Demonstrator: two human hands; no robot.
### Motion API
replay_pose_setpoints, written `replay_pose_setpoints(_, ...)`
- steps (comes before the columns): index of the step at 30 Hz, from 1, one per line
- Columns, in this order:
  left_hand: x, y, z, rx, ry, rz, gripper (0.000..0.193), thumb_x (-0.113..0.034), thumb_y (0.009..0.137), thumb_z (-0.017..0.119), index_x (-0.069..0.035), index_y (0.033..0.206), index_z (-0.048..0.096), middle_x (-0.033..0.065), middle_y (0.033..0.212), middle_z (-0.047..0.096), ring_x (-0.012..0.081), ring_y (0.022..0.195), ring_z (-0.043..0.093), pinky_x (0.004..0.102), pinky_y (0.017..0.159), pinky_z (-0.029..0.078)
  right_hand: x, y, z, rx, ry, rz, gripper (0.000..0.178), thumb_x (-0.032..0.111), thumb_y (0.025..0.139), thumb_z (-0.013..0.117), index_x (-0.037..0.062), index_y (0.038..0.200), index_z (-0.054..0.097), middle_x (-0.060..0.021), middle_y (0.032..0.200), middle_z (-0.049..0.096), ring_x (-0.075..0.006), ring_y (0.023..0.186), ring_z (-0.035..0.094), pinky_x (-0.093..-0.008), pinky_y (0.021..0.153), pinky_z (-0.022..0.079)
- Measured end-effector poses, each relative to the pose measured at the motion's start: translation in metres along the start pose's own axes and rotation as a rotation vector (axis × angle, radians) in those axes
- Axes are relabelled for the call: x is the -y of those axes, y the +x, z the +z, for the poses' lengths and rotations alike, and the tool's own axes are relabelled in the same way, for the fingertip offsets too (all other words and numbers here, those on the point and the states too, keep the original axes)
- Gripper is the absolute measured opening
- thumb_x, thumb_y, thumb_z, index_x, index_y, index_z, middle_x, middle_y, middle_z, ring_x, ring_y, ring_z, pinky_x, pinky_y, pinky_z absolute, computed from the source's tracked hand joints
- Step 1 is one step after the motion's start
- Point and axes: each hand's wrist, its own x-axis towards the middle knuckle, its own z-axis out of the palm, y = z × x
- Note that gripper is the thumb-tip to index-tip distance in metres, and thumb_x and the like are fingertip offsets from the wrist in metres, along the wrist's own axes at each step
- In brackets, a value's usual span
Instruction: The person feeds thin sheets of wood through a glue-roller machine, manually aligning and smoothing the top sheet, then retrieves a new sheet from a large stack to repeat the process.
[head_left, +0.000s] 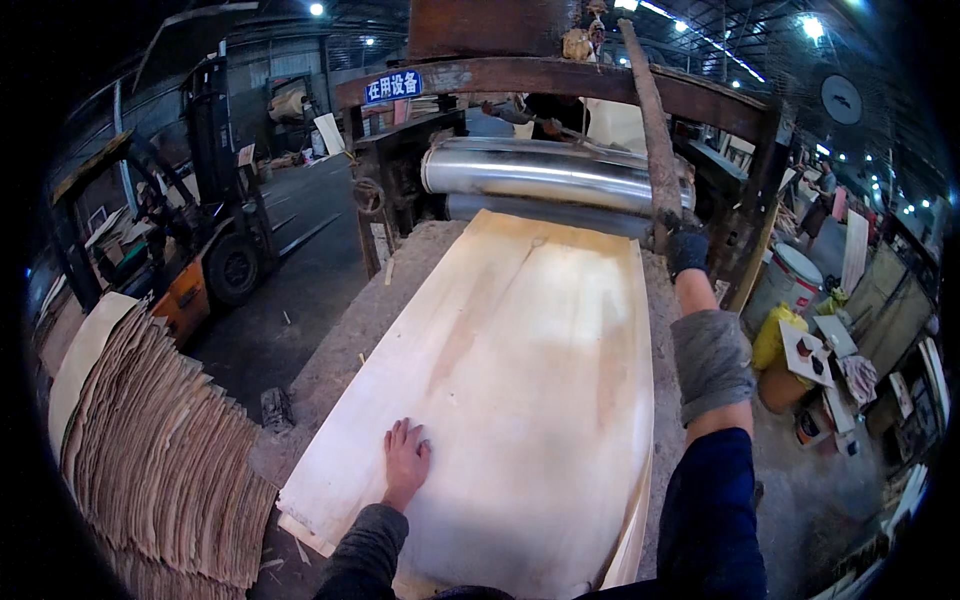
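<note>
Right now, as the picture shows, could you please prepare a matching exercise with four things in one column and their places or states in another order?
1. Left hand
2. Right hand
3. Forklift
4. Metal roller

A. Shiny, beyond the sheet's far edge
B. Dark-gloved, at the lower end of the pole
C. Bare, on the pale sheet
D. Partly orange, at the left

Pairs: 1-C, 2-B, 3-D, 4-A

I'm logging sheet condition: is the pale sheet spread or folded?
Spread: the pale sheet lies open before the metal roller, its broad face showing, the left hand on it.
</note>
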Motion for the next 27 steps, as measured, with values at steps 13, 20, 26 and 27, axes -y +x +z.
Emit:
replay_pose_setpoints(13,0.006,-0.01,-0.009,-0.011,0.025,-0.045,0.035,-0.016,0.078,0.056,-0.003,0.111,0.054,0.0183,0.13,0.042,0.0333,0.124,0.034,0.0459,0.105,0.022,-0.016,0.003,-0.045,0.222,0.176,0.017,0.047,0.035,0.083,0.053,0.0033,0.118,0.054,-0.0189,0.124,0.049,-0.0332,0.116,0.044,-0.0384,0.096,0.035)
replay_pose_setpoints(20,0.007,-0.008,-0.007,-0.006,0.014,-0.029,0.036,-0.015,0.079,0.056,-0.003,0.112,0.054,0.0186,0.13,0.042,0.0338,0.124,0.034,0.0463,0.106,0.022,-0.041,0.011,-0.056,0.326,0.299,0.064,0.046,0.034,0.085,0.049,0.0065,0.122,0.051,-0.0169,0.126,0.049,-0.0327,0.117,0.043,-0.0376,0.097,0.035)
replay_pose_setpoints(26,0.005,-0.008,-0.008,0.001,-0.001,-0.041,0.035,-0.015,0.079,0.056,-0.004,0.112,0.054,0.0187,0.13,0.041,0.0332,0.125,0.033,0.0454,0.106,0.021,-0.041,0.013,-0.067,0.398,0.045,0.053,0.038,0.021,0.087,0.048,0.0215,0.124,0.051,-0.0155,0.127,0.048,-0.0333,0.116,0.045,-0.0372,0.096,0.036)
replay_pose_setpoints(27,0.006,-0.007,-0.006,0.005,-0.001,-0.041,0.035,-0.015,0.079,0.056,-0.004,0.113,0.054,0.0187,0.131,0.041,0.0331,0.125,0.033,0.0452,0.106,0.021,-0.056,0.013,-0.063,0.391,-0.027,-0.039,0.038,0.02,0.086,0.049,0.0235,0.124,0.051,-0.0158,0.127,0.048,-0.0335,0.116,0.045,-0.0376,0.096,0.037)
